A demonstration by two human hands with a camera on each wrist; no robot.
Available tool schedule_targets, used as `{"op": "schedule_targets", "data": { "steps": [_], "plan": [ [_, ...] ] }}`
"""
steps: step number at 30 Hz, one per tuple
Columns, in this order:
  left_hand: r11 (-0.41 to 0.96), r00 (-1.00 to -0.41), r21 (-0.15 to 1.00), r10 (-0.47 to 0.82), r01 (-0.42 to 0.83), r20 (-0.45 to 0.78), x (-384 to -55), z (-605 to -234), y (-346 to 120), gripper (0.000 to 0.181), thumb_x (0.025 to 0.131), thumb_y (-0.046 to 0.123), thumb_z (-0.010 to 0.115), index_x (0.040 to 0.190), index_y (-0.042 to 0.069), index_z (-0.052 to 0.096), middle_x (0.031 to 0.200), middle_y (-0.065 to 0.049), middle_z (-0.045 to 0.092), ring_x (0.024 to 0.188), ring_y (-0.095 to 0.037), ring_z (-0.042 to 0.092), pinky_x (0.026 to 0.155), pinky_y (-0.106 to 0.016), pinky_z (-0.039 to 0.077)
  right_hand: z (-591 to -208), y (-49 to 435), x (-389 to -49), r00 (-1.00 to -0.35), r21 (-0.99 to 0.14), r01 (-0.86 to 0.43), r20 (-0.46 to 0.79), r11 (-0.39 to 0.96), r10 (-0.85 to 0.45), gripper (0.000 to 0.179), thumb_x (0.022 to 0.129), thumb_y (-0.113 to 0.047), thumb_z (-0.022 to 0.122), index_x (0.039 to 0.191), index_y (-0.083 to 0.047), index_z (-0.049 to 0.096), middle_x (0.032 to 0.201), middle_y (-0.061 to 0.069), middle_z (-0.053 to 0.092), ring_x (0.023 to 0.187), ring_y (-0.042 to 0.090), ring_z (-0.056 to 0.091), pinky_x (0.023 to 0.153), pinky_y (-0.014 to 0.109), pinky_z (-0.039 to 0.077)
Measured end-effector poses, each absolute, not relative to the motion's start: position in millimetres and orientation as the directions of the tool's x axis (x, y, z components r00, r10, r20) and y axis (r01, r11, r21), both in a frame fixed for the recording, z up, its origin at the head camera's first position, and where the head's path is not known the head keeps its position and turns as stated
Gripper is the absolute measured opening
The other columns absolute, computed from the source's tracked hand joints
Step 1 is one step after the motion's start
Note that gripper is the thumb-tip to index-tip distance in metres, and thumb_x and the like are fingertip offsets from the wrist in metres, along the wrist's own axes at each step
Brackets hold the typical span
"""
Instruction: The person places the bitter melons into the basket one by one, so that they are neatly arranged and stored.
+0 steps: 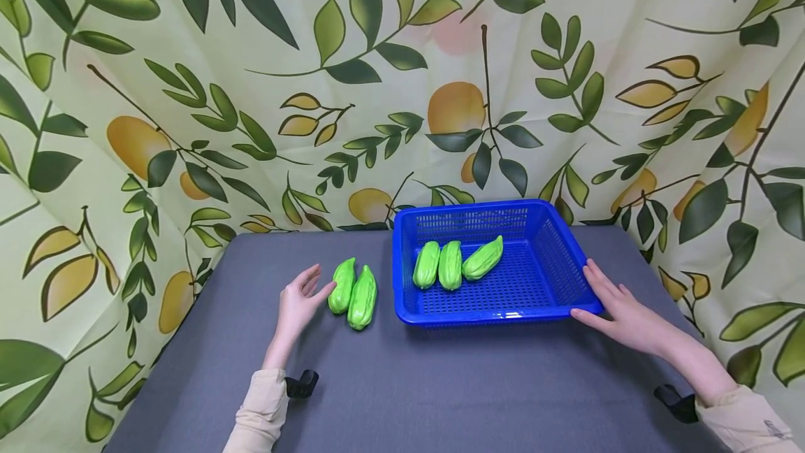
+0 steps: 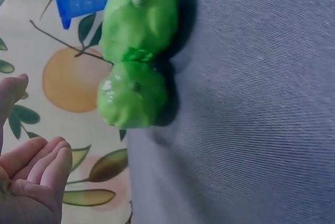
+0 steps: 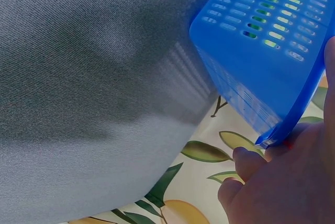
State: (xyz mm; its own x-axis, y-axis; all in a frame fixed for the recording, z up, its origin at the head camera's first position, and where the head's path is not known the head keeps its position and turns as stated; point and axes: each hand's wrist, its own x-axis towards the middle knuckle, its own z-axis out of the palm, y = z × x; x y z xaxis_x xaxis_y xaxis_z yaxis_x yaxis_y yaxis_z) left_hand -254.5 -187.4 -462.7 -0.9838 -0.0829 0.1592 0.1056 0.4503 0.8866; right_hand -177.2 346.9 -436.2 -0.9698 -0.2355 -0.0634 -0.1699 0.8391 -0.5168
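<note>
Two bright green, ridged gourds (image 1: 361,299) lie side by side on the table, left of a blue plastic basket (image 1: 490,316). My left hand (image 1: 300,299) is just left of the pair, thumb and fingers spread apart with nothing between them. Its thumb tip overlaps the nearer gourd (image 1: 342,286) in the head view; in the left wrist view a gap separates the hand (image 2: 36,177) from the gourds (image 2: 133,96). Three similar gourds (image 1: 450,265) lie in the basket's left half. My right hand (image 1: 629,313) rests at the basket's front right corner, straight fingers along the side rim, thumb at the front rim.
A grey cloth covers the table (image 1: 440,383). Behind and beside it hangs a patterned curtain (image 1: 390,110) with printed leaves and fruit, close to the basket's back edge. A black strap mount (image 1: 302,384) sits on each wrist.
</note>
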Motion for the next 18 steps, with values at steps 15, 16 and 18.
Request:
{"op": "schedule_targets", "data": {
  "steps": [15, 16, 18],
  "plan": [
    [0.527, -0.993, 0.848, -0.064, 0.054, 0.103, -256, -491, -188, 0.064, 0.083, 0.019, 0.074, 0.134, -0.007, 0.047, 0.136, -0.027, 0.05, 0.126, -0.037, 0.05, 0.103, -0.04, 0.044, -437, 347, -177, -0.969, -0.526, -0.172, -0.061, 0.833, -0.239, 0.092, 0.094, -0.043, 0.055, 0.151, 0.001, -0.001, 0.156, 0.027, -0.007, 0.139, 0.054, 0.005, 0.109, 0.068, -0.003],
    [0.526, -0.993, 0.849, -0.064, 0.052, 0.1, -256, -492, -188, 0.064, 0.083, 0.018, 0.074, 0.134, -0.008, 0.046, 0.136, -0.027, 0.05, 0.126, -0.038, 0.05, 0.103, -0.04, 0.044, -437, 348, -177, -0.969, -0.526, -0.169, -0.064, 0.833, -0.237, 0.092, 0.093, -0.044, 0.055, 0.151, 0.001, -0.002, 0.156, 0.027, -0.008, 0.139, 0.054, 0.004, 0.109, 0.069, -0.003],
    [0.524, -0.994, 0.85, -0.063, 0.046, 0.093, -255, -493, -188, 0.064, 0.083, 0.018, 0.073, 0.134, -0.008, 0.046, 0.135, -0.028, 0.05, 0.126, -0.038, 0.05, 0.103, -0.04, 0.044, -436, 348, -177, -0.97, -0.528, -0.165, -0.068, 0.833, -0.235, 0.093, 0.093, -0.044, 0.055, 0.151, 0.001, -0.002, 0.156, 0.027, -0.008, 0.139, 0.054, 0.004, 0.109, 0.069, -0.002]
  ]
}}
